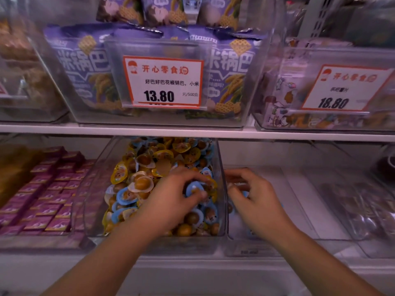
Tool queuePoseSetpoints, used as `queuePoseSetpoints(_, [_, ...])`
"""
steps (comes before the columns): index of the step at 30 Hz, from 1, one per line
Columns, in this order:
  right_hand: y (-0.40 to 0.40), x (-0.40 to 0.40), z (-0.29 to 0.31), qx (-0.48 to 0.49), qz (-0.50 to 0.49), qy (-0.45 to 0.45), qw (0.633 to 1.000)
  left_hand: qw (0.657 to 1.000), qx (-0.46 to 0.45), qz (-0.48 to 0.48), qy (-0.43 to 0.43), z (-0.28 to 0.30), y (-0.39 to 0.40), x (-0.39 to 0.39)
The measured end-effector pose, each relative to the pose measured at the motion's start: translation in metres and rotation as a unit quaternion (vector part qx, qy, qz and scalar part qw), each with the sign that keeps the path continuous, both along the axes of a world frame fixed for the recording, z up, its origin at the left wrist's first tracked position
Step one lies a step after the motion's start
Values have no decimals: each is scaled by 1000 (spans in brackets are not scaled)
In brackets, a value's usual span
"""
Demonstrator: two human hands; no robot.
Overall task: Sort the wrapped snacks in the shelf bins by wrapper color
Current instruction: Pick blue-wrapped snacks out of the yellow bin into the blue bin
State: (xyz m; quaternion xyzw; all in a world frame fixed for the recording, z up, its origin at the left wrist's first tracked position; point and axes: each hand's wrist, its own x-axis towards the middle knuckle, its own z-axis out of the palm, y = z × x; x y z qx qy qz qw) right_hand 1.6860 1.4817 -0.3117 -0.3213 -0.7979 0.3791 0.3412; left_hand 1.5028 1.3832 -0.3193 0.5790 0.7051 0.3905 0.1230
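Fingers of the left hand (175,195) are curled and pinching a blue-wrapped snack (193,189) at the right side of the mixed bin (221,189), the thumb pressing it from below. Fingers of the right hand (254,195) are bent downward inside the neighbouring clear bin (267,238); a sliver of blue shows under them, but blur prevents saying whether they grip it or merely rest on it.

Finding: the mixed bin holds blue-wrapped and yellow-wrapped snacks (119,174) heaped together, with blue pieces concentrated at the lower left and right edges. The neighbouring bin appears to be the receiving bin for blue; very few pieces are visible in it, so sorting is judged to be at an early stage.

Recommendation for the step in hand: lift the pinched piece clear of the heap before carrying it over the shared wall, so that no yellow piece is dragged along. Take pieces singly by the flat wrapper rim. Work the surface layer first, as many pieces lie buried.

Surroundings: pink boxed snacks (49,201) fill the bin to the left. On the shelf above, purple rice-crust bags (85,67) stand behind a price label (163,82) reading 13.80; a second label (342,88) reads 18.80
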Motion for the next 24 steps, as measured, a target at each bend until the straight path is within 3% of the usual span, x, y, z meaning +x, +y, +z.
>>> queuePoseSetpoints(4, [-2, -1, 15, 31, -38, 70, 996, 974, 69, 35, -212, 13, -8, -13])
queuePoseSetpoints(8, [-26, -9, 39, 54, -37, 156, 986, 887, 158, 52, -430, 26, -16, -6])
queuePoseSetpoints(10, [-44, -15, 46, -32, -13, 180, 983, 859, 201, 52, -468, 32, -18, 4])
queuePoseSetpoints(12, [-59, -24, 52, -222, 31, 193, 955, 871, 239, 61, -425, 37, -20, 18])
queuePoseSetpoints(14, [-69, -32, 56, -417, 99, 216, 877, 910, 245, 60, -328, 39, -24, 34])
queuePoseSetpoints(15, [-72, -33, 56, -466, 119, 230, 846, 934, 230, 53, -269, 38, -26, 42])
queuePoseSetpoints(17, [-73, -33, 54, -481, 121, 259, 829, 976, 184, 53, -106, 37, -28, 52])
queuePoseSetpoints(19, [-68, -30, 50, -443, 76, 262, 854, 985, 158, 49, 46, 35, -28, 54])
queuePoseSetpoints(20, [-63, -27, 48, -420, 56, 262, 867, 986, 148, 33, 74, 33, -28, 52])
queuePoseSetpoints(21, [-59, -24, 48, -399, 44, 265, 877, 989, 138, 10, 61, 32, -29, 49])
queuePoseSetpoints(24, [-37, -9, 52, -327, 27, 251, 910, 987, 132, -31, -90, 28, -30, 35])
